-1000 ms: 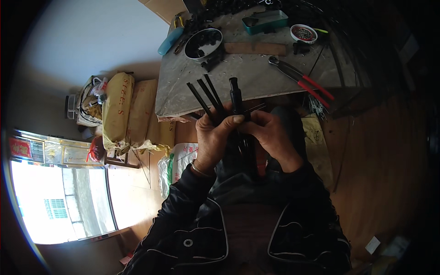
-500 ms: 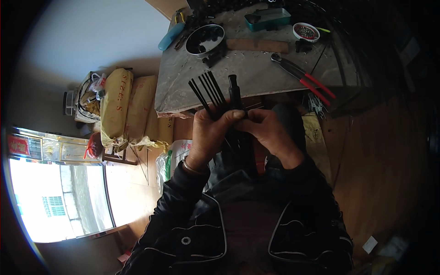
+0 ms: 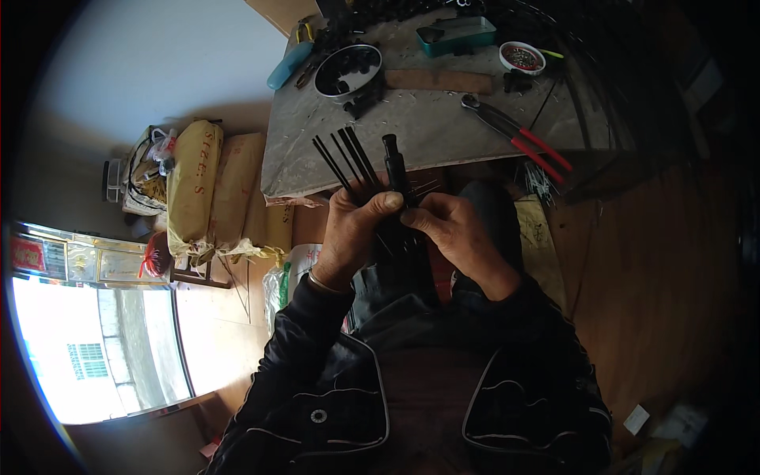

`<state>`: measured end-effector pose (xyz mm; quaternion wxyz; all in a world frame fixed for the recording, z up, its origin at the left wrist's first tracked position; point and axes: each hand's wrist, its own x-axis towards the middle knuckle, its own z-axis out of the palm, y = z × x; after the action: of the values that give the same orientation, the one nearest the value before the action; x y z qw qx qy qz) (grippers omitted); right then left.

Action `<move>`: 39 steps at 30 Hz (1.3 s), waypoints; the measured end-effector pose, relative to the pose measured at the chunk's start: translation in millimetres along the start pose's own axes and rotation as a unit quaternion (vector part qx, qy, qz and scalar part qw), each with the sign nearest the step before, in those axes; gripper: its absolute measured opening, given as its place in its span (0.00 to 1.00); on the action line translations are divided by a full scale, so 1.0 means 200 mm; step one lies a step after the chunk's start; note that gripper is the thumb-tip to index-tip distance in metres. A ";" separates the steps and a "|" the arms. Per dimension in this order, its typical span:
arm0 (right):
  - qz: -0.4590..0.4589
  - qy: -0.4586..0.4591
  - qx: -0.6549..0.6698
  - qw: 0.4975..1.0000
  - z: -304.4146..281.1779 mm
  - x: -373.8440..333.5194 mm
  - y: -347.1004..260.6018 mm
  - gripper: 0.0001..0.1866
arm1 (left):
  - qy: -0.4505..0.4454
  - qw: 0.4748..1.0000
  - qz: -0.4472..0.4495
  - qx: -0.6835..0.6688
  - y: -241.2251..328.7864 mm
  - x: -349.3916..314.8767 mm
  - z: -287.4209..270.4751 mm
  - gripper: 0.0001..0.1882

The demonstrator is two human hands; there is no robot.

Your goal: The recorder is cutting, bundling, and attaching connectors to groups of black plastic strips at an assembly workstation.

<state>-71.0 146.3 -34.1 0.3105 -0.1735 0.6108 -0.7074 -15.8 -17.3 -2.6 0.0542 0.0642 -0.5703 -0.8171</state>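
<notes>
My left hand [image 3: 354, 229] is closed round a black frame of several thin flat ribs [image 3: 355, 158] and a thicker shaft [image 3: 396, 165], looking like an umbrella frame. The ribs fan out above the fist, up and to the left; the shaft, with a collared top, stands upright beside the thumb. At the shaft, just below the left thumb, my right hand [image 3: 453, 229] pinches with thumb and forefinger. What exactly lies in that pinch is hidden. Thin wires [image 3: 426, 187] stick out beside the right fingers. The lower frame is dark against my clothes.
On the grey table beyond are a round tin [image 3: 348, 71] of black parts, a wooden strip [image 3: 439, 81], a teal tray [image 3: 457, 38], a white bowl [image 3: 522, 57] of small bits and red-handled pliers [image 3: 518, 136]. Yellow sacks [image 3: 194, 186] stand at left.
The right fingers have drawn slightly down and away from the left thumb, which now lies more on its own against the shaft. The frame stays in the left hand. The whole view has shifted a little.
</notes>
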 end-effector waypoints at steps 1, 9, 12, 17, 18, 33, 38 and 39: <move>0.008 -0.022 -0.016 1.000 -0.01 0.01 -0.01 0.16 | 0.000 1.000 0.000 -0.001 0.00 -0.01 0.00 0.10; 0.060 -0.029 0.148 0.987 -0.02 0.03 0.08 0.18 | -0.030 1.000 -0.007 -0.005 0.00 -0.04 0.01 0.09; 0.072 -0.043 0.119 0.989 -0.03 0.00 0.07 0.19 | -0.043 0.998 -0.034 -0.019 0.03 -0.05 0.02 0.12; 0.050 0.006 0.052 0.997 -0.05 -0.06 -0.02 0.18 | -0.081 0.995 -0.046 0.032 0.04 0.01 0.02 0.16; 0.053 -0.009 0.075 0.996 -0.05 -0.07 -0.02 0.17 | -0.111 0.992 -0.054 0.010 0.04 0.01 0.01 0.17; 0.028 -0.040 0.256 0.966 0.04 -0.07 0.02 0.31 | -0.149 0.987 -0.065 -0.004 0.04 -0.03 0.00 0.25; 0.020 -0.032 0.279 0.960 0.06 -0.07 -0.01 0.30 | -0.126 0.991 -0.036 -0.007 -0.02 -0.07 -0.01 0.22; 0.016 -0.038 0.282 0.959 0.05 -0.06 0.00 0.30 | -0.111 0.994 -0.019 0.010 -0.03 -0.07 0.00 0.21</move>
<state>-55.3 145.9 -30.9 0.3813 -0.0955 0.3772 -0.8386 -2.2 -13.0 -6.6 -0.0260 -0.0159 -0.5795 -0.8144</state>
